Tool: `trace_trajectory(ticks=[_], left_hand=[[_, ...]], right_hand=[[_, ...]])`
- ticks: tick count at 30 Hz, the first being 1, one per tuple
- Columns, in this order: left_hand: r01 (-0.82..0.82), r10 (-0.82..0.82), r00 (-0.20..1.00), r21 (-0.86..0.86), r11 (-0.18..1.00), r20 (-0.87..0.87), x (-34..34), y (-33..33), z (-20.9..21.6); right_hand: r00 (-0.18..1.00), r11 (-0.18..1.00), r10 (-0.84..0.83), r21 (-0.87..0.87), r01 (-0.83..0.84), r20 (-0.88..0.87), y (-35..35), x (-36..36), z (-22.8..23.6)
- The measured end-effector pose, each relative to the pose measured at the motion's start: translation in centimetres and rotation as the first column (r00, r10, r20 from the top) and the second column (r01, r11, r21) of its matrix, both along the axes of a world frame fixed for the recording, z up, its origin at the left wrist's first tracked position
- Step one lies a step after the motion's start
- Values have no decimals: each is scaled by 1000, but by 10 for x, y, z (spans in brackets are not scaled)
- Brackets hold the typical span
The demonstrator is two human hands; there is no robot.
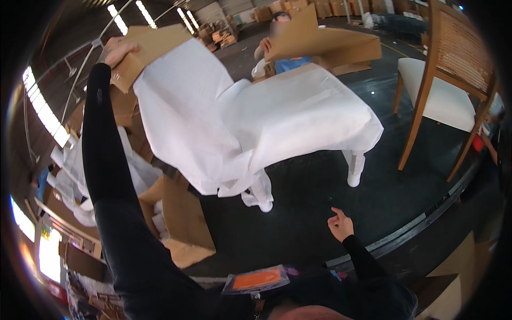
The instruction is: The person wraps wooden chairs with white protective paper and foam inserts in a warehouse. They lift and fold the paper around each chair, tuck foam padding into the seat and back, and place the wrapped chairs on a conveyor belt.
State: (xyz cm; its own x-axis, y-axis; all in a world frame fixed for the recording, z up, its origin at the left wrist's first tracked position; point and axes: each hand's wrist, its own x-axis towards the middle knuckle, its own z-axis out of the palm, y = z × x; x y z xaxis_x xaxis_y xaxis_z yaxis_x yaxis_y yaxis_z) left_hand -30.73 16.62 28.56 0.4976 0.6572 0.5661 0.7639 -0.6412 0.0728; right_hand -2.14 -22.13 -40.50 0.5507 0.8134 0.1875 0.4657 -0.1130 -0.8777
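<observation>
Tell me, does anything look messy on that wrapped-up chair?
Yes: the white wrapping hangs loose and bunched around one leg, while the other near leg looks covered more neatly. I see no spill.

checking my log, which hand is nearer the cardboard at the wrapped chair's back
Left: the left hand is on the cardboard; the right hand is well away, lower right in view.

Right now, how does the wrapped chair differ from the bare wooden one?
Cover: the wrapped chair is draped in white sheeting, legs included; the bare wooden chair shows its brown frame and woven back.
Surroundings: the wrapped chair has a cardboard piece at the top of its back; the bare wooden chair has none there.
Shared: both stand on the dark surface.
</observation>
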Motion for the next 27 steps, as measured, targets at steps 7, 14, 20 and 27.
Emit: trace_trajectory(ticks=[7,14,20,27], left_hand=[[144,-232,956,397,906,182,6,-23,-50],[-285,256,945,129,950,205,-195,-40,-299],[-719,534,684,-339,606,-496,-333,-130,-510],[-453,316,857,-304,838,-407,-318,-135,-567]], right_hand=[[948,931,315,-181,-318,-45,50,3,-9],[965,885,260,-404,-231,18,-79,25,-84],[983,648,154,-762,-26,98,-188,27,-86],[955,796,279,-581,-169,105,-136,-29,-58]])
